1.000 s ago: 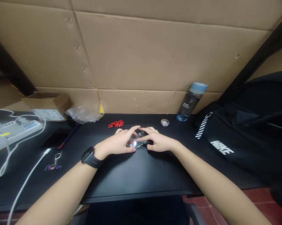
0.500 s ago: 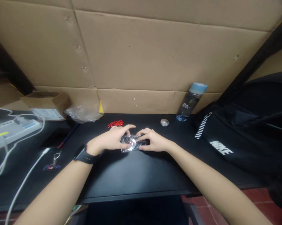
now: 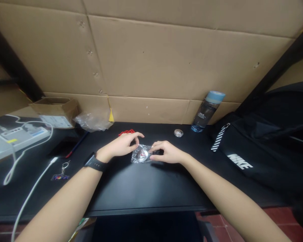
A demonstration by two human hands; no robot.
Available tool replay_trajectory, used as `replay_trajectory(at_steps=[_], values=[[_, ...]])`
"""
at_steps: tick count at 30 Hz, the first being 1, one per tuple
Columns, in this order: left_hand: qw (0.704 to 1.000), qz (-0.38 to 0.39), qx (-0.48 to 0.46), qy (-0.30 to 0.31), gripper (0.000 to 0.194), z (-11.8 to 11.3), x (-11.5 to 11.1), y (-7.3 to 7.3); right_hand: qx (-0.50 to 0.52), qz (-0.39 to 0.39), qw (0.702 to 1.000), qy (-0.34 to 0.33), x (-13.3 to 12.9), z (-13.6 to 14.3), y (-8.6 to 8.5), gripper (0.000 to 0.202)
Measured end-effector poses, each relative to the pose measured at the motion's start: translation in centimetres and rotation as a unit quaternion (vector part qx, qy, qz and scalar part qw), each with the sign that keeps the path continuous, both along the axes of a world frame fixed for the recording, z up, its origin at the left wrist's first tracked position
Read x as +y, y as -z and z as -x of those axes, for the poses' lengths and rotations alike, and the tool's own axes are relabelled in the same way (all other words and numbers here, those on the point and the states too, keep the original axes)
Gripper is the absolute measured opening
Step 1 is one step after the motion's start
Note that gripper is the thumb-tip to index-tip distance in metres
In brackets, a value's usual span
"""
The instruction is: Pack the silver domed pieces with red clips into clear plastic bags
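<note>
A small round silvery item (image 3: 142, 155) lies in a clear plastic wrapper on the black desk, between my hands. My left hand (image 3: 123, 144), below a dark wristwatch (image 3: 95, 162), is at the wrapper's upper left corner with its thumb and index finger apart. My right hand (image 3: 168, 153) has its thumb and fingers closed on the wrapper's right side. Red cord (image 3: 126, 132) lies just behind my left hand, partly hidden by it. Another round clear-and-silver item (image 3: 178, 133) rests farther back on the right.
A blue-capped bottle (image 3: 204, 112) and a black bag (image 3: 252, 148) stand at the right. On the left are an open cardboard box (image 3: 57, 112), crumpled plastic (image 3: 92, 121), a power strip (image 3: 17, 137), white cables, a phone and a keychain (image 3: 62, 173). Cardboard panels rise behind.
My left hand has drawn back up and left from the silvery item, uncovering more of the wrapper. My right hand stays at the right side. The whole view has shifted slightly.
</note>
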State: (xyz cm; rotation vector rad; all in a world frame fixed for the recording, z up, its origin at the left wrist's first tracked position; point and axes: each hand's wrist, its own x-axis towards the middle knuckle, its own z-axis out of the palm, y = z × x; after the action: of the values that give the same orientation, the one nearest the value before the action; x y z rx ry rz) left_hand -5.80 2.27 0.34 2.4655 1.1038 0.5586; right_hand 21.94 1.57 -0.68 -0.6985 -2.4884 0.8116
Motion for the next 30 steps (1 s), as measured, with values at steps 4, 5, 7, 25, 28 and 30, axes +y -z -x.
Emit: replay_trajectory(at_steps=[4,5,7,25,28,30], values=[[1.000,-0.002,0.001,-0.003,0.037,-0.1,-0.1,-0.1,0.046,0.001,0.999,0.025,-0.2,0.3,-0.2,0.026],[1.000,-0.004,0.000,-0.001,0.037,-0.2,-0.1,-0.1,0.054,-0.001,0.998,0.037,-0.2,0.2,-0.3,0.025],[1.000,-0.011,-0.004,0.004,0.039,-0.4,-0.1,0.0,0.064,-0.017,0.996,0.055,-0.3,0.1,-0.7,0.026],[0.994,-0.110,0.009,0.004,0.041,-1.4,-0.6,0.4,0.148,-0.088,0.976,0.132,-0.3,-2.5,-3.7,0.020],[0.993,-0.114,0.003,-0.005,0.042,-1.4,-0.6,0.5,0.219,0.030,0.966,0.133,-0.3,-2.4,-3.7,0.014],[0.994,-0.113,-0.002,-0.011,0.044,-1.5,-0.6,0.5,0.223,0.092,0.961,0.137,-0.3,-2.3,-3.5,0.012]])
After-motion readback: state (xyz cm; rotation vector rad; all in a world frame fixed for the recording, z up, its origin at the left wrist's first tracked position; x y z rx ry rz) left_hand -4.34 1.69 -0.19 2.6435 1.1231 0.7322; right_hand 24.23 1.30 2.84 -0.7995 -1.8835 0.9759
